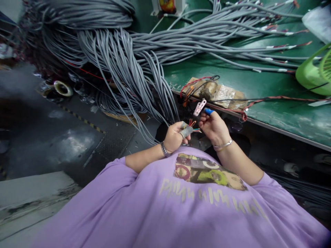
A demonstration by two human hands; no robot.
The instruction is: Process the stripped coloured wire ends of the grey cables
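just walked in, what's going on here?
A person's left hand grips thin coloured wires, their ends sticking out past the thumb. The right hand, with a blue cover on one finger, is raised close by, next to a pink piece; whether it pinches anything is unclear. Bundled grey cables lie across the green bench and hang over its edge.

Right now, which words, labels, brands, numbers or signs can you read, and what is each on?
None legible.
Purple shirt: pale lettering, too distorted and blurred to read.
Orange-and-red item, top edge: too small and blurred to tell.
Grey cables: any print too small to read.
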